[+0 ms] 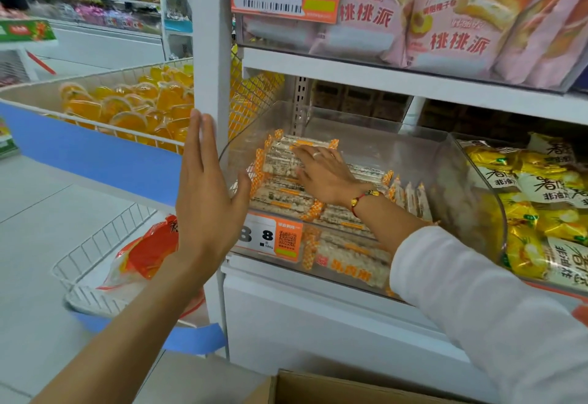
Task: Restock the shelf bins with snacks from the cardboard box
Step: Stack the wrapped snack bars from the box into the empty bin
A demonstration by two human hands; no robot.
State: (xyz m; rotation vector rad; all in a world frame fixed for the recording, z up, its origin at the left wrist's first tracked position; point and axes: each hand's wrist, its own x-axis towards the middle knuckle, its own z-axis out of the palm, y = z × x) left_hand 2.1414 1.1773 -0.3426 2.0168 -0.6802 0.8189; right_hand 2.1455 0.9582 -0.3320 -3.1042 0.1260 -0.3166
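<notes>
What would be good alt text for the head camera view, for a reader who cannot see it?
A person's right hand rests flat on orange-ended snack packets inside a clear plastic shelf bin, while the open left hand is raised beside the bin's left wall. Yellow snack bags fill the neighbouring bin, and a brown cardboard box edge shows below.

The left hand [203, 200] and its forearm are bare, with no sleeve, watch or band showing from the lower left of the frame up to the fingertips. The right hand [327, 174] wears a pale ring [317, 154] on one finger, near the middle of the frame. Round the right wrist runs a thin red cord bracelet [361, 200] strung with gold-coloured beads and a small dark one. A loose white long sleeve [477, 302] covers the right forearm, filling the lower right of the frame
</notes>
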